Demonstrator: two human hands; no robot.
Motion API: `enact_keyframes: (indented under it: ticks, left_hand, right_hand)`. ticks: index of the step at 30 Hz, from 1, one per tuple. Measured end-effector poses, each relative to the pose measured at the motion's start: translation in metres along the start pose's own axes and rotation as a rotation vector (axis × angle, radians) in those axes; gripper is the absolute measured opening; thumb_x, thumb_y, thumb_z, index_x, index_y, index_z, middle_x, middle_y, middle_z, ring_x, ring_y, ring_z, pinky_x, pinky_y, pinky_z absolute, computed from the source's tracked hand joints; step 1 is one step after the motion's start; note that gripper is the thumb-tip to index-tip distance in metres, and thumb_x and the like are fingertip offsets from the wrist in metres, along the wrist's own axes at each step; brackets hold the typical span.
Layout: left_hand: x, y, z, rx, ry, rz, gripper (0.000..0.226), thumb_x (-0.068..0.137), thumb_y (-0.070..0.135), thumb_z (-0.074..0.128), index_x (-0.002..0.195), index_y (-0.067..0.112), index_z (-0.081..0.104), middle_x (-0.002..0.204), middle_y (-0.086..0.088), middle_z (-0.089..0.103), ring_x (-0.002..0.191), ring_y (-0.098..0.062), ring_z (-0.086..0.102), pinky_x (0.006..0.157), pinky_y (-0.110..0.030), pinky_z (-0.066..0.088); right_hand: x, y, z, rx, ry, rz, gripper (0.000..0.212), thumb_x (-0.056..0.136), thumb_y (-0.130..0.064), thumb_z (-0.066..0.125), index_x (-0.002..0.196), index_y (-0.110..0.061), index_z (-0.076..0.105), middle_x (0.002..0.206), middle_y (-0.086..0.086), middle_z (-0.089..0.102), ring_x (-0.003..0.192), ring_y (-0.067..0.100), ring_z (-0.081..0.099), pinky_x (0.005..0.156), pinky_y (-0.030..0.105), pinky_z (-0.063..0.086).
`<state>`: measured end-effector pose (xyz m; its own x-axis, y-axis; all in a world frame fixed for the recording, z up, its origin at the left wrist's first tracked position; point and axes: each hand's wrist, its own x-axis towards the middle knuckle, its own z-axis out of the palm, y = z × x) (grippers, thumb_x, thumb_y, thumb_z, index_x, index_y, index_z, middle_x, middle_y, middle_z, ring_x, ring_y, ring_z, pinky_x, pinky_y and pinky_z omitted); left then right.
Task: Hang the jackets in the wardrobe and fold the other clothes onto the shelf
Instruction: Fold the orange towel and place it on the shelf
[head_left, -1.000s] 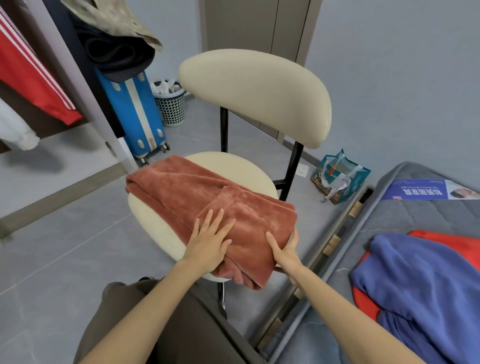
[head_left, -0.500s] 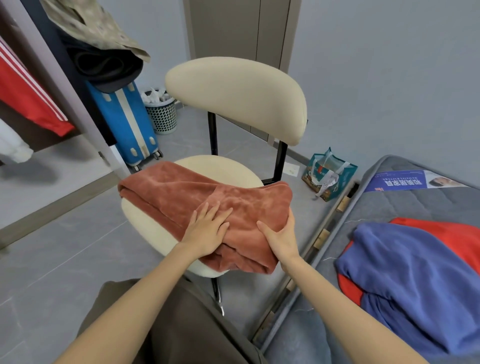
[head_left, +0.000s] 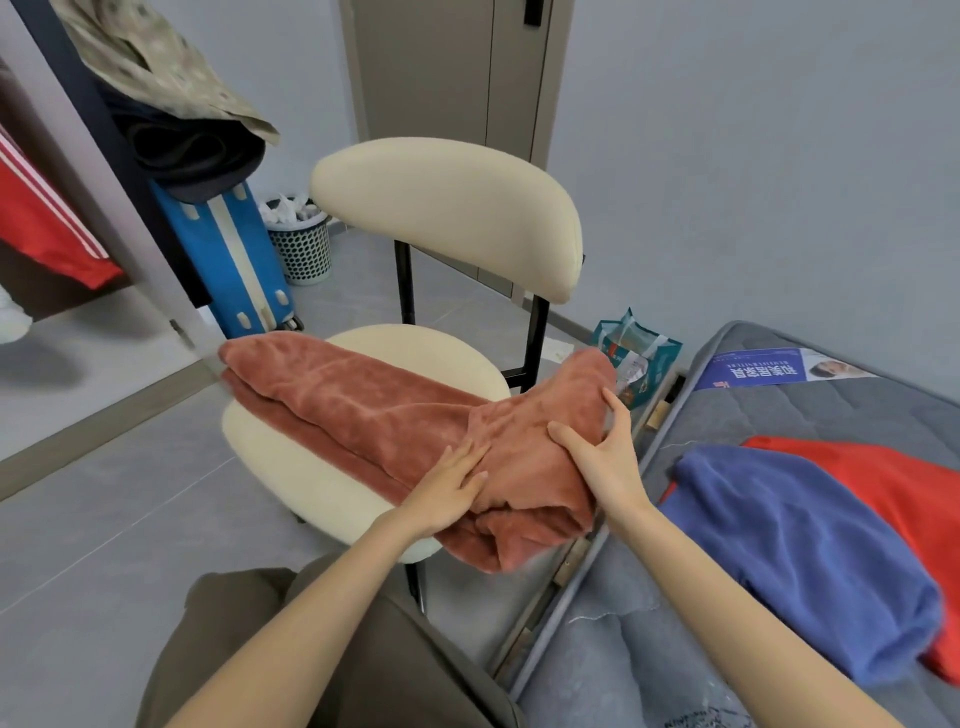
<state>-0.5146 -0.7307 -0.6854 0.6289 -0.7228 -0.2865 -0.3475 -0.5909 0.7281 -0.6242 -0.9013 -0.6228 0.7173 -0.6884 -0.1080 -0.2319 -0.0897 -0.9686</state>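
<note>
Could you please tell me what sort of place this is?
Most likely a bedroom in a home: a mattress lies at the right with clothes on it, an open wardrobe at the left holds a red jacket, and a blue suitcase stands beside it.

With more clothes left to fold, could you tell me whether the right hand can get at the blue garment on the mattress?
Probably yes: the blue garment lies uncovered on the mattress, close by, though the right hand must first release the rust garment it grips.
</note>
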Motion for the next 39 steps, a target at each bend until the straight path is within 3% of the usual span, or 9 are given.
enact_keyframes:
  ticks: [4,10,14,19,23,26,30,36,39]
  left_hand:
    - [-0.018,-0.015,-0.028,-0.111,0.129,0.002,0.043,0.1,0.018,0.048,0.143,0.015,0.044,0.146,-0.002,0.045,0.137,-0.018,0.039,0.116,-0.035,0.027]
    - [-0.043,-0.047,-0.081,-0.338,0.222,-0.016,0.04,0.094,-0.003,0.051,0.127,0.02,0.053,0.11,0.019,0.061,0.093,0.018,0.059,0.082,-0.003,0.043]
    - [-0.048,-0.072,-0.112,-0.496,0.305,-0.074,0.048,0.092,-0.008,0.05,0.118,0.033,0.051,0.107,0.017,0.065,0.094,0.011,0.063,0.083,-0.01,0.048]
    - [-0.047,-0.094,-0.129,-0.631,0.379,-0.295,0.028,0.103,0.02,0.04,0.121,0.04,0.045,0.123,0.005,0.059,0.097,-0.003,0.055,0.08,-0.018,0.043]
    - [-0.041,-0.098,-0.126,-0.826,0.427,-0.468,0.06,0.096,0.056,0.039,0.149,0.034,0.021,0.15,0.005,0.035,0.125,-0.02,0.046,0.094,-0.037,0.041]
    - [-0.028,-0.087,-0.122,-0.966,0.54,-0.406,0.09,0.082,0.063,0.056,0.152,0.035,0.007,0.149,0.008,0.033,0.129,-0.019,0.041,0.103,-0.044,0.039]
    - [0.002,-0.071,-0.122,-1.117,0.663,-0.364,0.082,0.073,0.053,0.075,0.14,0.03,0.034,0.123,0.01,0.054,0.107,-0.013,0.056,0.094,-0.033,0.047]
    - [0.008,-0.092,-0.096,-1.122,0.708,-0.552,0.041,0.093,0.026,0.063,0.129,0.018,0.046,0.128,-0.01,0.058,0.115,-0.031,0.056,0.1,-0.05,0.048]
    - [0.001,-0.094,-0.092,-0.576,0.828,-0.519,0.067,0.091,0.024,0.063,0.147,0.017,0.026,0.143,-0.013,0.041,0.127,-0.033,0.044,0.106,-0.046,0.039]
  right_hand:
    - [0.003,-0.034,0.047,0.045,-0.116,-0.058,0.087,0.076,-0.03,0.077,0.144,-0.037,0.023,0.11,-0.028,0.045,0.098,-0.005,0.054,0.087,0.023,0.045]
    - [0.027,-0.086,0.149,0.014,-0.14,-0.042,0.076,0.067,-0.032,0.071,0.131,-0.038,0.031,0.116,0.01,0.062,0.104,0.025,0.062,0.095,0.046,0.049]
    - [0.047,-0.094,0.216,-0.082,-0.17,-0.012,0.068,0.075,-0.034,0.069,0.133,-0.03,0.033,0.123,0.009,0.059,0.113,0.026,0.056,0.102,0.043,0.044]
    - [0.057,-0.06,0.252,-0.141,-0.465,0.159,0.021,0.093,-0.023,0.057,0.113,-0.014,0.06,0.116,0.005,0.064,0.102,0.017,0.059,0.097,0.031,0.046]
    - [0.056,-0.027,0.225,-0.352,-0.427,-0.227,0.028,0.091,-0.007,0.057,0.117,-0.012,0.065,0.118,0.002,0.066,0.11,0.015,0.058,0.098,0.021,0.039]
    - [0.06,-0.004,0.195,-0.654,-0.194,-0.329,0.041,0.093,-0.03,0.055,0.133,-0.025,0.052,0.143,0.003,0.045,0.134,0.028,0.034,0.113,0.042,0.025]
    - [0.059,0.027,0.172,-0.696,-0.438,-0.071,0.057,0.088,-0.068,0.042,0.138,-0.067,0.015,0.16,-0.013,-0.012,0.146,0.035,-0.012,0.114,0.062,0.002]
    - [0.054,0.053,0.162,-0.739,-0.506,-0.062,0.058,0.087,-0.075,0.03,0.135,-0.072,-0.002,0.157,-0.01,-0.028,0.146,0.027,-0.024,0.117,0.052,-0.009]
    - [0.049,0.047,0.164,-0.566,-0.45,-0.056,0.056,0.092,-0.066,0.037,0.137,-0.069,0.004,0.156,-0.004,-0.03,0.146,0.024,-0.024,0.118,0.045,-0.014]
